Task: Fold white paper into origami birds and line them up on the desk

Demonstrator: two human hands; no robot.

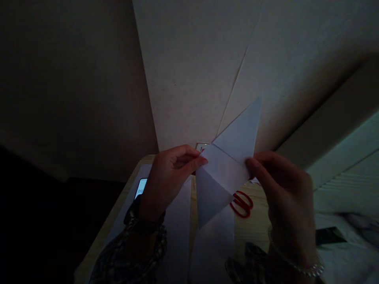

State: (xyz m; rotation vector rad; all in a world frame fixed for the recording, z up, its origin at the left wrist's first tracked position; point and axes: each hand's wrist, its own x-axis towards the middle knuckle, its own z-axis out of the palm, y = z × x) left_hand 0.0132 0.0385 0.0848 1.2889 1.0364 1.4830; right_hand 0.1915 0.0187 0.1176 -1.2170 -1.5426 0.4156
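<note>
A folded sheet of white paper (223, 169) is held up above the table between my two hands. It has creases across it, with one pointed corner up at the right and another pointing down at the left. My left hand (174, 173) pinches its left edge between thumb and fingers. On the opposite edge, my right hand (281, 189) grips the paper with thumb and forefinger. Behind the paper's lower right edge lie red-handled scissors (243, 204); their blades are hidden.
Sheets of white paper (176, 236) lie on the light wooden table (256, 225). A lit phone (141, 186) sits partly behind my left wrist. A wall socket (203, 146) shows at the table's back edge. Pale bedding (340, 252) with a dark flat item (330, 235) is at the right.
</note>
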